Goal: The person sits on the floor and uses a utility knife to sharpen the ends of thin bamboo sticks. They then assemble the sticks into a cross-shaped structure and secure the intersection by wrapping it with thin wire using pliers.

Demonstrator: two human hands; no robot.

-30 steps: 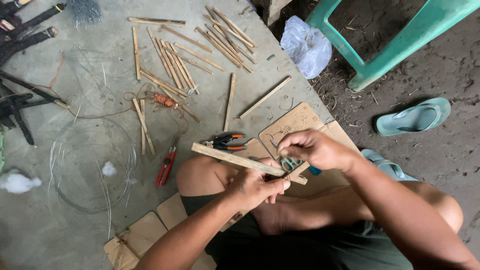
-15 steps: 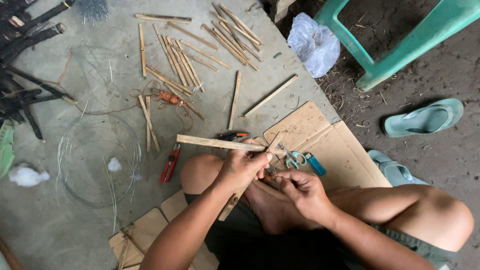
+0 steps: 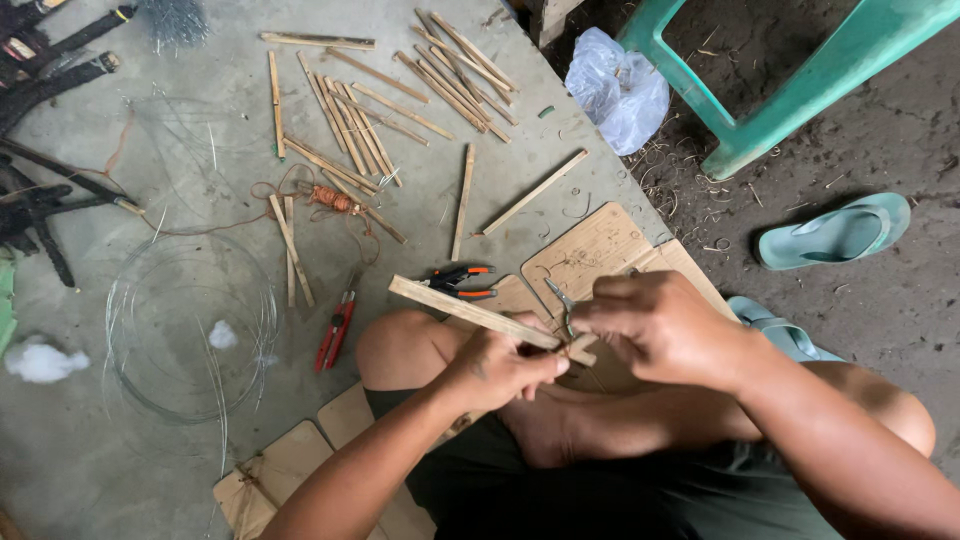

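Note:
I sit cross-legged on the floor. My left hand [image 3: 505, 365] grips the near end of a flat bamboo stick [image 3: 450, 305], which points away to the upper left over my knee. My right hand [image 3: 660, 325] is closed around a small metal tool [image 3: 560, 300]. Its pointed jaws stick out to the left and meet the stick's end, right beside my left fingers. The tool's handles are hidden inside my right hand.
Orange-handled pliers [image 3: 460, 280] lie just beyond the stick, and red-handled pliers [image 3: 337, 330] lie to the left. A wire coil [image 3: 190, 340] and several bamboo sticks [image 3: 370, 120] cover the concrete. Cardboard [image 3: 600, 250], a plastic bag [image 3: 615, 90], a green chair [image 3: 800, 70] and a sandal [image 3: 835, 230] are on the right.
My right hand took a small tool off the cardboard and brought it up to the stick's near end. The left hand kept holding the stick, which shifted slightly.

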